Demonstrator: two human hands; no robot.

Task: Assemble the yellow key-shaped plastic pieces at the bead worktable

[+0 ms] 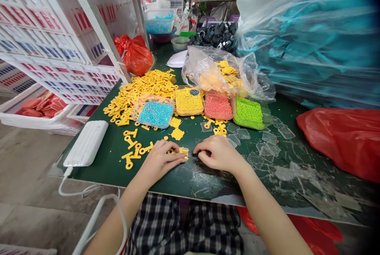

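My left hand (162, 159) rests on the green table (113, 160) with its fingers closed on a small yellow key-shaped piece (181, 151) that carries coloured beads. My right hand (216, 153) lies just to the right of it, fingers curled down on the table; what they pinch is hidden. Beyond my hands stand trays of blue beads (156, 113), yellow beads (189, 101), red beads (218, 106) and green beads (249, 111). A pile of yellow key-shaped pieces (142, 88) spreads at the left, with loose ones (132, 150) near my left hand.
A white power bank (87, 143) with a cable lies at the table's left edge. Clear plastic covers (267, 144) are scattered at the right. A red bag (344, 140) lies at the far right, a clear bag of yellow parts (219, 71) behind the trays. White crates (53, 37) stack at the left.
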